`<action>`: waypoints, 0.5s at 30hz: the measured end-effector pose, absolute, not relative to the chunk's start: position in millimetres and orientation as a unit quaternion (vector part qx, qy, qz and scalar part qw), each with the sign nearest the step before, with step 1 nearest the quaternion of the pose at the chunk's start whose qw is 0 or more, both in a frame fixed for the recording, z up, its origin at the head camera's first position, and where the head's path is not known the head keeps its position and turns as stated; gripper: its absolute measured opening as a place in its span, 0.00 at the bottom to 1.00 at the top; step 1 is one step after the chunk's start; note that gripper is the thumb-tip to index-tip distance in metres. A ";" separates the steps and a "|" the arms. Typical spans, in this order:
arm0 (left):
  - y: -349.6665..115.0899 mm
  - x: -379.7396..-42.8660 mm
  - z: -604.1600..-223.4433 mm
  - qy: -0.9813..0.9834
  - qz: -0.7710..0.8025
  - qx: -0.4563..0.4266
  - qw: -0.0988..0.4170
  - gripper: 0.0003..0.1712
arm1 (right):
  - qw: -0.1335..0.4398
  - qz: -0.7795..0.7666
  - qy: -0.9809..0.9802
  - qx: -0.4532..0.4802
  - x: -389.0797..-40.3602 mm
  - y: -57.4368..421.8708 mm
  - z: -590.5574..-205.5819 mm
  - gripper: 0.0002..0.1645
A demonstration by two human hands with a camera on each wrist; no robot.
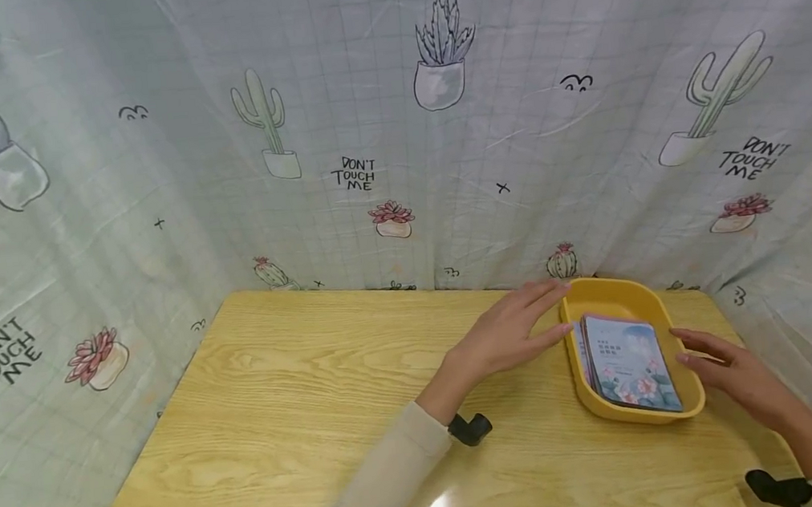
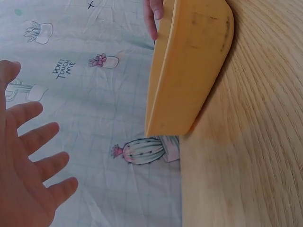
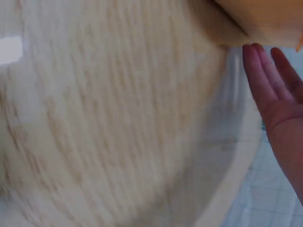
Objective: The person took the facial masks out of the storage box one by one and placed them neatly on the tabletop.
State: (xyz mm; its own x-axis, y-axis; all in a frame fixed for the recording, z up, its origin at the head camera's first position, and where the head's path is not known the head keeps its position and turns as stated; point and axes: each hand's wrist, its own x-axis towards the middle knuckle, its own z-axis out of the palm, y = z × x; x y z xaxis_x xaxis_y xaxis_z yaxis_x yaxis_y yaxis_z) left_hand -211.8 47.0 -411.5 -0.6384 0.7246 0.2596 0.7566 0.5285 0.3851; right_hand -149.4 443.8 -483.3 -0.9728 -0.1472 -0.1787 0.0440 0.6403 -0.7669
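A yellow plastic tray with rounded corners stands at the back right of the wooden table. Inside it lies a stack of cards or thin booklets, the top one pale blue with pink lotus flowers. My left hand is held at the tray's left side, fingers spread and extended towards the rim. The left wrist view shows that hand with nothing in its fingers, apart from the tray's outer wall. At the tray's right rim is my right hand, fingers nearly straight; the right wrist view shows its fingertips close by the tray wall.
A pale curtain printed with cacti hangs around the back and sides of the table. The wood-grain tabletop stretches left and forward of the tray. Black mounts sit on both wrists.
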 end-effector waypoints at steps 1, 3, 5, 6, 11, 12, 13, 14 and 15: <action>49.6 -212.7 -411.8 -0.873 -0.245 -0.421 0.025 0.37 | 0.112 -0.433 0.894 -0.030 -149.4 444.6 -485.6 0.36; 55.6 -214.8 -412.6 -0.872 -0.253 -0.420 0.010 0.37 | 0.110 -0.438 0.892 -0.030 -149.3 446.0 -489.8 0.36; 62.4 -217.2 -413.1 -0.869 -0.255 -0.424 -0.004 0.36 | 0.113 -0.448 0.887 -0.024 -149.0 446.5 -493.2 0.36; 66.1 -218.3 -413.4 -0.868 -0.252 -0.427 -0.011 0.36 | 0.116 -0.454 0.883 -0.020 -148.7 446.7 -494.7 0.37; 87.0 -223.8 -412.1 -0.870 -0.220 -0.440 -0.043 0.35 | 0.116 -0.506 0.855 -0.012 -146.6 445.5 -503.6 0.35; 91.6 -224.9 -410.9 -0.870 -0.214 -0.442 -0.051 0.36 | 0.115 -0.522 0.845 -0.016 -146.4 445.2 -505.2 0.35; 96.2 -226.0 -409.3 -0.870 -0.207 -0.444 -0.058 0.36 | 0.113 -0.534 0.838 -0.019 -146.2 444.9 -506.8 0.34; 100.8 -227.2 -407.8 -0.871 -0.198 -0.445 -0.067 0.37 | 0.113 -0.548 0.828 -0.020 -146.2 444.5 -508.0 0.34; 105.5 -228.6 -405.9 -0.871 -0.193 -0.444 -0.078 0.38 | 0.111 -0.556 0.824 -0.020 -146.2 443.9 -508.7 0.34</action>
State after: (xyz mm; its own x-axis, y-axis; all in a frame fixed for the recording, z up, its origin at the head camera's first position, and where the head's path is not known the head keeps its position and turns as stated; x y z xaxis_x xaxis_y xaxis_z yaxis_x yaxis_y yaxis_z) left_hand -228.6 105.5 -405.9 -0.5929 0.8045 0.0350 0.7444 0.5309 0.4051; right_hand -146.2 443.9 -508.7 -0.9746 -0.1561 -0.1605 0.0903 0.3815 -0.9199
